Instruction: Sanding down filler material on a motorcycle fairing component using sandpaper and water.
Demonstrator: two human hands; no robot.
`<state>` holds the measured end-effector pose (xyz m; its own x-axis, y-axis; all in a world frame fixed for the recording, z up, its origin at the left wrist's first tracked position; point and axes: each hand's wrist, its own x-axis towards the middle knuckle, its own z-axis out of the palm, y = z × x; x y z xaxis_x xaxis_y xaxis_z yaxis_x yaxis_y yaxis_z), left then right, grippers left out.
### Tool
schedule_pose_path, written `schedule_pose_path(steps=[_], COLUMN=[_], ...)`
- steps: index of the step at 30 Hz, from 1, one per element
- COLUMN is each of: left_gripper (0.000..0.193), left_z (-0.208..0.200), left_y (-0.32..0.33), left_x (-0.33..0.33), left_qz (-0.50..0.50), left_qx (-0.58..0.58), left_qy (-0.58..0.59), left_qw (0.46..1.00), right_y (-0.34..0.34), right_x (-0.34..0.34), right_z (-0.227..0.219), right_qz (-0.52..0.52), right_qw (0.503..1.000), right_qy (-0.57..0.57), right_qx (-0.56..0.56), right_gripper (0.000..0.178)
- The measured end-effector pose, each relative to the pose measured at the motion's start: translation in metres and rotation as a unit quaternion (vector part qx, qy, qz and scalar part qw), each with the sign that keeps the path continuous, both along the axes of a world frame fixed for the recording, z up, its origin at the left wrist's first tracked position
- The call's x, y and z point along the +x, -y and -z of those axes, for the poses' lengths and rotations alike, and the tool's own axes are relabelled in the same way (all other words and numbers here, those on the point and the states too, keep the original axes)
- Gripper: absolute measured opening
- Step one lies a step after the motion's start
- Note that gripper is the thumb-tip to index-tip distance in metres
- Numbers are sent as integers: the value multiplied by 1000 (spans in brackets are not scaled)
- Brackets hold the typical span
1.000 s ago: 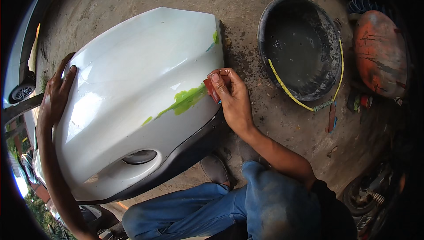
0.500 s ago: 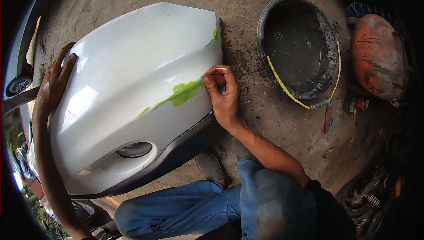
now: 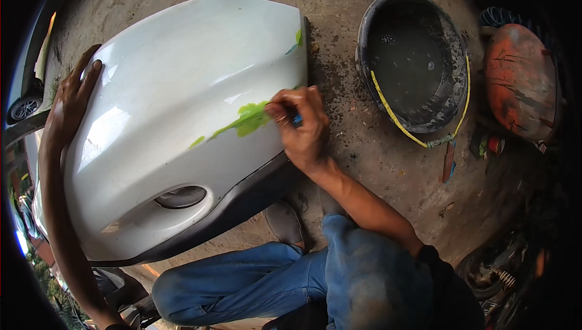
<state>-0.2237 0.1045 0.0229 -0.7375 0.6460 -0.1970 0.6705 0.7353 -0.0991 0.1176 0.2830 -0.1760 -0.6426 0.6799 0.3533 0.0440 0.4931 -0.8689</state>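
L hand [image 3: 68, 104] is lying spread on the white bumper [image 3: 163, 87], mid-L; R hand [image 3: 303, 128], ctr, is pinching a blue bit [image 3: 297, 120] w/ curled fingers by the green patch [image 3: 247, 122].

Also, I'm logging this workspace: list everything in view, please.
bumper: 1, white, centre left
patches: at least 2, green, on bumper
lamp: 1, grey, low on bumper
tub: 1, black, upper right
water: 1 pool, grey, in tub
handle: 1, yellow, on tub
oval shell: 1, orange, far right
coil: 1, blue, beside shell
strip: 1, brown, near tub
small item: 1, red, near shell
car: 1, grey, far left
spring: 1, pale, lower right
floor: 1, grey-brown, beneath
scrap: 1, blue, in right hand
jeans: 1 pair, blue, lower centre
shoe: 1 clear, grey, below bumper
left hand: 1, bare, on bumper's left edge
right hand: 1, bare, at patches
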Motion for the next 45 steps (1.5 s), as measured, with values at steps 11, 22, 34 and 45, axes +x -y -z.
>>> schedule_pose_path(steps=[11, 22, 34, 45], left_gripper=[66, 64, 64, 64], left_z=[0, 7, 8, -16], left_y=[-7, -6, -3, 20], left_x=[5, -4, 1, -24], left_qz=[2, 0, -3, 101], left_qx=[-8, 2, -28, -78], left_qy=[28, 34, 20, -19], left_qw=[1000, 999, 999, 992], right_y=[-7, -17, 10, 5], right_x=[5, 5, 1, -6], right_z=[21, 35, 4, -9], right_qz=[38, 56, -33, -13], right_qw=[984, 986, 997, 999], right_qy=[-11, 17, -10, -3], right_qx=[-172, -156, -65, -34], right_gripper=[22, 25, 21, 26])
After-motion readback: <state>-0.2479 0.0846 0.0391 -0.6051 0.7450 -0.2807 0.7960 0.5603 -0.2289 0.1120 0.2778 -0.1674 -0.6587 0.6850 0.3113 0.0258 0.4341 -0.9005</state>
